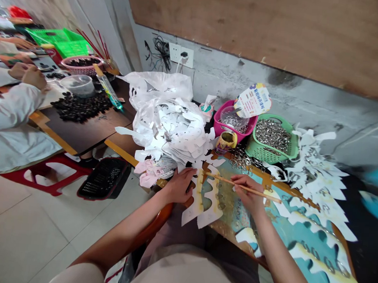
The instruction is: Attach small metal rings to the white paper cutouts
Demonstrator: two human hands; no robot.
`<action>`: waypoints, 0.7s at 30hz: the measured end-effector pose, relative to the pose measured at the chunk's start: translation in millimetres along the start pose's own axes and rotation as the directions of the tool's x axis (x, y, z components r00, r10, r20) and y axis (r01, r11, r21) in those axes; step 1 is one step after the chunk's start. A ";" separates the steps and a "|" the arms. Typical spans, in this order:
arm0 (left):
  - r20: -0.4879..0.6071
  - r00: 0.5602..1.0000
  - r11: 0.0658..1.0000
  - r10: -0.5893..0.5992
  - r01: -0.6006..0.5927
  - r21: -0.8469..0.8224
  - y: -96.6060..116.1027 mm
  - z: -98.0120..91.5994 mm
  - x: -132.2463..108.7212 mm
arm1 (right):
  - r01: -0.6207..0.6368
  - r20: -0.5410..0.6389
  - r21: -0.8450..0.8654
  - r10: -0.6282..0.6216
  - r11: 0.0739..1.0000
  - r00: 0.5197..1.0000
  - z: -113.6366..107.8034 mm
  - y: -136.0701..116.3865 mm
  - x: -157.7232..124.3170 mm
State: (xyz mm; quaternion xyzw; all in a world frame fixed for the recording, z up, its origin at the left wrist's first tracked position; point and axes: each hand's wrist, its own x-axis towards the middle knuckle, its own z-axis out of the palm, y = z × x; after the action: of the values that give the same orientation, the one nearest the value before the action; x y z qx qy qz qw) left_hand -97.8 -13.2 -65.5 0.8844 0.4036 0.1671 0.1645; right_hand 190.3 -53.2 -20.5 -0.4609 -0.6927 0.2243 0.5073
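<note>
The table (228,224) runs across in front of the person, its front edge close to the lap. Both forearms reach forward to it, bent inward so that the hands sit apart on either side of the work. A heap of white cut-outs (173,127) crowds the table's left end, hiding the surface under it. Toward the back edge stand a green basket (262,154) of metal pieces and a pink basket (221,128), the latter's contents partly covered by a clear bowl and a printed card (253,100). The right hand (248,193) is closed round a wooden stick, palm side hidden; the left hand (181,186) has its fingers curled at the strips, and whether they pinch anything cannot be told. Two scalloped white strips (212,210) lie between the hands, near the table's front-left corner, the left one beside the left fingers and their lower tips reaching past the front edge. The wooden stick (258,192) slants leftward over the strips' upper part; whether its thin end touches them is unclear. Small metal rings (223,198) show along the right strip, too blurred to count.
</note>
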 end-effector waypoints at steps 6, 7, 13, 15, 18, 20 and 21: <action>0.004 1.000 1.000 0.003 -0.003 -0.003 -0.2 -0.7 -0.5 | 0.052 -0.071 -0.028 -0.054 0.998 0.996 1.4 -3.8 0.5; 0.002 1.000 1.000 0.001 -0.001 -0.005 -0.4 -0.8 -0.5 | 0.057 -0.046 -0.020 -0.058 0.998 0.997 1.5 -4.7 0.4; 0.021 1.000 0.999 0.012 -0.011 -0.049 -1.0 -1.5 -0.2 | 0.100 -0.074 -0.140 -0.112 0.985 0.991 4.8 -11.3 3.4; 0.022 1.000 0.999 0.006 -0.005 -0.037 -0.5 -1.9 0.0 | 0.111 -0.190 -0.182 -0.146 0.977 0.971 4.6 -12.9 8.9; 0.016 1.000 1.000 -0.003 0.003 -0.010 0.8 -2.5 -0.1 | 0.081 -0.414 -0.106 -0.118 0.991 0.902 2.0 -11.2 24.5; 0.012 1.000 1.000 -0.004 0.004 0.000 1.8 -2.9 -0.5 | 0.064 -0.522 -0.005 -0.057 0.998 0.851 0.5 -5.9 38.6; 0.009 1.000 1.000 -0.004 0.004 0.006 2.1 -3.0 -0.8 | 0.060 -0.545 0.028 -0.035 0.998 0.838 0.3 -2.0 45.9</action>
State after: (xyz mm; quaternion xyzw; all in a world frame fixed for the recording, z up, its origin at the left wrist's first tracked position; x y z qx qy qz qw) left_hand -98.2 -14.6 -62.1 0.8847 0.4052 0.1615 0.1642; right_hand 186.5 -14.3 3.7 -0.4772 -0.5263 0.0866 0.6984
